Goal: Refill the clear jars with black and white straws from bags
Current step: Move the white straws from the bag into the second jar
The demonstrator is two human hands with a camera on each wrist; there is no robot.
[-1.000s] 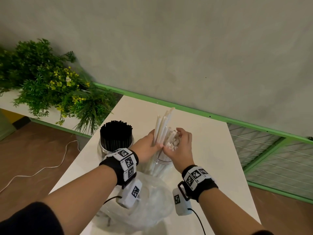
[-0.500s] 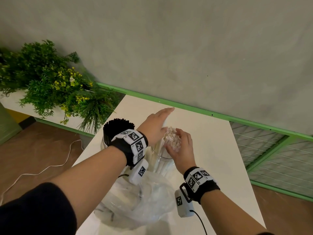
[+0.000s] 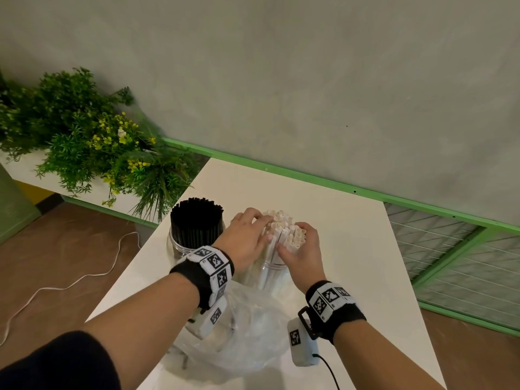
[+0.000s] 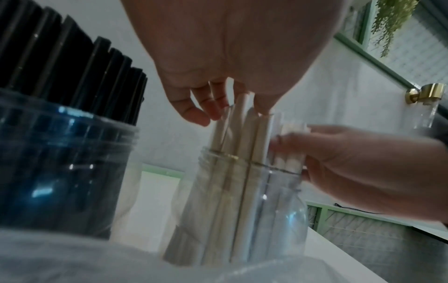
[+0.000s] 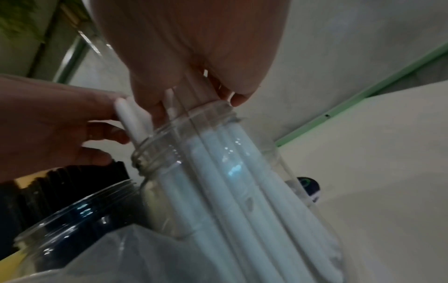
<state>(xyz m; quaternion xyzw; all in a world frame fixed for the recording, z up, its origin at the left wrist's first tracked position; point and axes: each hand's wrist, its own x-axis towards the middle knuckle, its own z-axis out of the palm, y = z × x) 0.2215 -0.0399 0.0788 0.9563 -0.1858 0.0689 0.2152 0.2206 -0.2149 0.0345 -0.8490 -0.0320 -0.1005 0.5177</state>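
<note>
White straws (image 3: 284,229) stand bunched in a clear jar (image 3: 270,274) at the middle of the white table (image 3: 351,263). My left hand (image 3: 247,235) curls over the bundle's left side and tops, with the straws (image 4: 244,134) between its fingers and thumb. My right hand (image 3: 301,246) grips the bundle from the right, just above the jar's (image 5: 218,172) mouth. Their tops sit roughly level. To the left, a second clear jar (image 3: 185,249) is packed with black straws (image 3: 197,226). A crumpled clear plastic bag (image 3: 247,339) lies in front of the jars, under my wrists.
Leafy plants with yellow flowers (image 3: 84,153) crowd a ledge left of the table. A green rail (image 3: 309,178) runs along the grey wall behind, and wire mesh (image 3: 464,263) stands to the right. A white cable (image 3: 70,282) trails over the brown floor.
Straws that stuck up high a second ago have gone down level with the rest. My left hand pressed flat on their tops, then curled over the bundle's side. The right hand kept its grip.
</note>
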